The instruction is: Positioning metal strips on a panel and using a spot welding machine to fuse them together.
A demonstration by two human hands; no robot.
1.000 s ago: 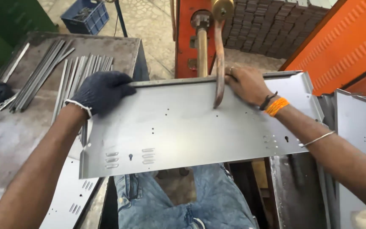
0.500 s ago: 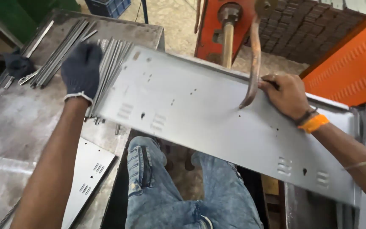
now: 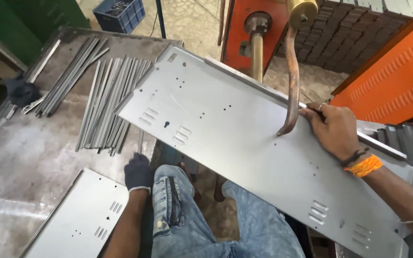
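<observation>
1. Long grey sheet-metal panel (image 3: 244,143): tilted, running from upper left to lower right across the lap, far edge under the curved copper arm (image 3: 291,81) of the orange machine (image 3: 244,28), probably so that a hole row lines up beneath the tip.
2. Right hand (image 3: 333,129): bare, grip pinching the panel's far edge just beside the copper arm, seemingly steadying the sheet there.
3. Left hand (image 3: 138,173): dark glove, low beside the knee, at the tabletop (image 3: 29,162) edge, apart from the big panel; grip curled, holding anything or not — cannot tell.
4. Second panel (image 3: 80,220): flat on the tabletop, just beside the gloved hand, within easy reach.
5. Count: two panels, one copper arm, one pile of thin grey metal strips (image 3: 111,100), too many and too overlapped for an exact number.
6. Further off: one blue crate (image 3: 120,14) on the floor, one dark spare glove (image 3: 21,91) at the tabletop's left.
</observation>
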